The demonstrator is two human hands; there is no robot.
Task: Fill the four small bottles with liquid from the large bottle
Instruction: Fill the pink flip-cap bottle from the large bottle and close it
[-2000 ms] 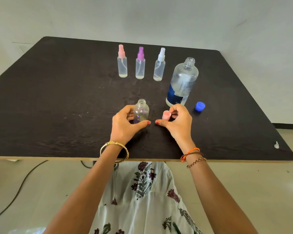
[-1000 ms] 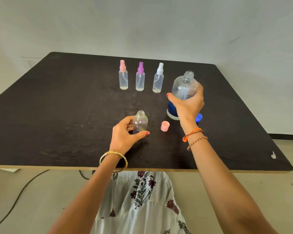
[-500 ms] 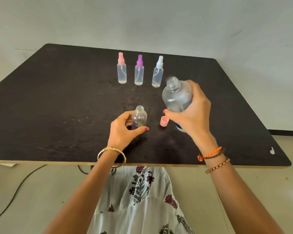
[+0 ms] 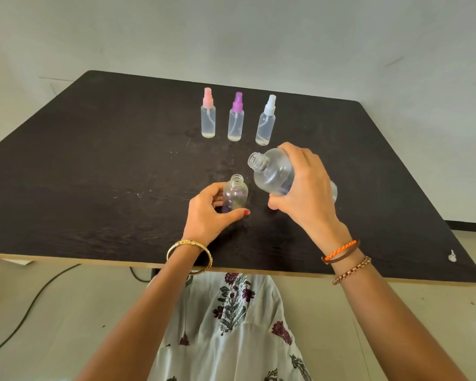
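The right hand grips the large clear plastic bottle, uncapped, tilted with its mouth toward the left and just above the small open clear bottle. The left hand curls round that small bottle, upright on the dark wooden table. No liquid shows pouring yet. Beyond both hands stand three capped spray bottles, pink-topped, purple-topped and white-topped, which look mostly filled, so this appears the last.
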